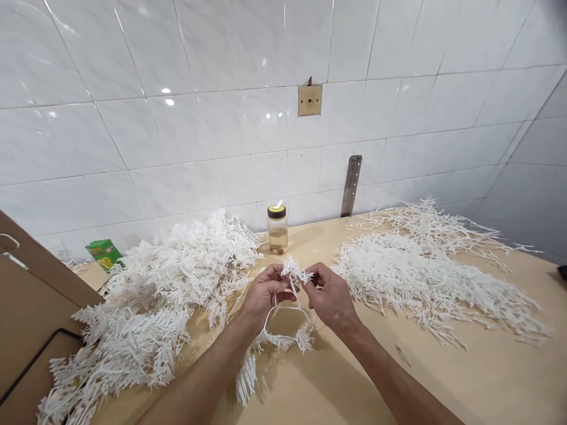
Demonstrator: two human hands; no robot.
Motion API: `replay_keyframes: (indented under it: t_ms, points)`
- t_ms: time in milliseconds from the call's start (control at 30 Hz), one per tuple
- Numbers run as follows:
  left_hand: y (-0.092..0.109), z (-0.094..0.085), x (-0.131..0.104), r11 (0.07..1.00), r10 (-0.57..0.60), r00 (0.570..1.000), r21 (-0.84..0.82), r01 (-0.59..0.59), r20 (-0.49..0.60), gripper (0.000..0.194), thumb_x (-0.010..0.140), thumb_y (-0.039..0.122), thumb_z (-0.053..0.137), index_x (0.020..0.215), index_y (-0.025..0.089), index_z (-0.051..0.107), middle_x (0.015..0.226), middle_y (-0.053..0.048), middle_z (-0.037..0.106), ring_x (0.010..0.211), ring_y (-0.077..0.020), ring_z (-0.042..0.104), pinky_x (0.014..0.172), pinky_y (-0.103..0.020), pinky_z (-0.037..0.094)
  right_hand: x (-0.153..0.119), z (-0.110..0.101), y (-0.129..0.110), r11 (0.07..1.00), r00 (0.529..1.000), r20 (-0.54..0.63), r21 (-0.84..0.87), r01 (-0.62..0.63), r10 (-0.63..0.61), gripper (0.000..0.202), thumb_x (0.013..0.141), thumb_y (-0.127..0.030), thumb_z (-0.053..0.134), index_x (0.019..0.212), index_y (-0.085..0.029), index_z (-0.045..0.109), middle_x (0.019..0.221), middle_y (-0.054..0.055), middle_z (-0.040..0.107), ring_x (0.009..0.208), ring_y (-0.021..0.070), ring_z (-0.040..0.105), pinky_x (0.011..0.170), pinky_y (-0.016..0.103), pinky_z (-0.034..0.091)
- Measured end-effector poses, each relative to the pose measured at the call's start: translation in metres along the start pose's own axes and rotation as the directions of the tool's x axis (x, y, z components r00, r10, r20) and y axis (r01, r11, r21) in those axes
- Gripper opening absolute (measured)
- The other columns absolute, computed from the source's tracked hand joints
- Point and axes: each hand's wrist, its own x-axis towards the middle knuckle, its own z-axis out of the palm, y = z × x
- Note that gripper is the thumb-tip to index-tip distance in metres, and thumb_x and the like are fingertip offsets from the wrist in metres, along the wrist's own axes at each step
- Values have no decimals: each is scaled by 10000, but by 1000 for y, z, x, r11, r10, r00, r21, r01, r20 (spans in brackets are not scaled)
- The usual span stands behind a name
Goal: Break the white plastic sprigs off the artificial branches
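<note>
My left hand pinches a white artificial branch sprig between thumb and fingers. From the other side, my right hand closes its fingertips on the same sprig's frilly tip, close to the left fingers. A thin white stem loops down below both hands and carries more feathery tufts. One long tuft hangs lowest, beside my left forearm. Exactly what lies between the right fingertips is partly hidden.
A large heap of frilly white sprigs lies left, and a pile of loose white twigs right. Behind my hands stands a lidded jar. A green box, a cardboard box, and a metal strip against the tiled wall are also there.
</note>
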Motion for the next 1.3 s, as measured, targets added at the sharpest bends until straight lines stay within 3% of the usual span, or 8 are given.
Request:
replay_keyframes:
  t_ms: [233, 467, 667, 800, 933, 1067, 1200, 1300]
  points:
    - [-4, 16, -6, 992, -2, 996, 127, 13, -86, 442, 675, 463, 806, 910, 158, 590, 707, -8, 638, 545, -120, 590, 582, -269, 466, -2, 7, 5, 982, 982, -105, -114, 147, -159, 39, 776, -246, 534, 763, -209, 535, 646, 0, 608, 559, 142, 550, 553, 254, 424]
    - [-1, 8, -2, 990, 12, 996, 139, -1, -84, 440, 638, 460, 830, 852, 154, 597, 701, 9, 607, 553, -119, 608, 573, -251, 456, -5, 7, 5, 953, 952, -79, -104, 286, -295, 45, 805, -223, 514, 768, -208, 535, 696, 18, 612, 593, 141, 552, 585, 260, 453]
    - [5, 4, -3, 990, -119, 993, 76, 121, -25, 370, 645, 383, 833, 776, 142, 585, 570, 74, 433, 402, -10, 336, 412, -185, 201, 2, -10, 1, 998, 996, -58, 0, 66, -66, 100, 813, -294, 564, 785, -206, 602, 661, 14, 635, 548, 145, 575, 527, 261, 457]
    - [5, 6, -5, 980, -194, 978, 25, 196, -77, 397, 611, 384, 851, 747, 148, 563, 525, 96, 363, 395, -4, 221, 395, -182, 152, 3, -14, -1, 997, 998, 13, 30, 67, -67, 115, 817, -313, 574, 785, -206, 602, 686, 22, 643, 571, 151, 588, 515, 262, 466]
    - [1, 6, -3, 980, -148, 960, 98, 176, -239, 436, 599, 453, 847, 706, 169, 534, 486, 97, 357, 380, -19, 249, 378, -184, 171, -1, -9, -1, 988, 985, 85, 53, 143, -148, 89, 826, -289, 567, 794, -207, 582, 757, 34, 661, 590, 144, 584, 509, 260, 476]
    - [3, 5, -2, 974, -150, 949, 126, 191, -276, 400, 578, 406, 858, 673, 157, 560, 475, 86, 381, 388, -23, 283, 383, -181, 196, -2, -7, 0, 985, 981, 95, 64, 162, -168, 64, 818, -252, 561, 780, -201, 568, 833, 46, 671, 613, 135, 576, 510, 255, 486]
    - [6, 8, -5, 966, -112, 960, 199, 166, -257, 385, 596, 444, 838, 693, 147, 613, 497, 59, 457, 407, -45, 343, 411, -200, 262, 2, -13, -1, 983, 982, 187, 177, -54, 20, 125, 806, -297, 599, 876, -193, 604, 739, 17, 613, 596, 137, 561, 455, 242, 494]
    - [5, 11, -8, 941, 14, 970, 331, 69, -241, 388, 624, 473, 812, 740, 134, 664, 562, 35, 519, 468, -60, 386, 460, -206, 303, 6, -18, -1, 940, 938, 315, 254, -227, 142, 254, 824, -414, 612, 905, -175, 632, 672, -8, 554, 556, 128, 551, 456, 250, 516]
